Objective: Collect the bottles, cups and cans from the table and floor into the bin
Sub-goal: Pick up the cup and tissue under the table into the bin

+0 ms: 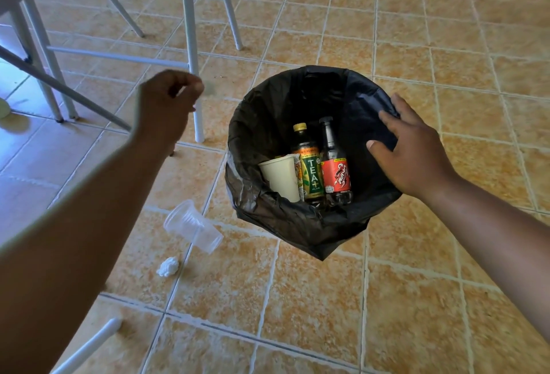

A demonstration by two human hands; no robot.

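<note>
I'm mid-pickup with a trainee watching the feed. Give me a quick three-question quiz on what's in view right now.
1. True or false: the clear plastic cup is already in the bin.
2. Which hand rests on the bin's rim? A) left B) right C) neither
3. Fill in: ___ bottles are visible inside the bin.

Key
1. False: it lies on its side on the floor, left of the bin.
2. B: the right hand lies with straight fingers on the black liner at the rim.
3. Two: the tea bottle and the red-label bottle, next to a paper cup.
</note>
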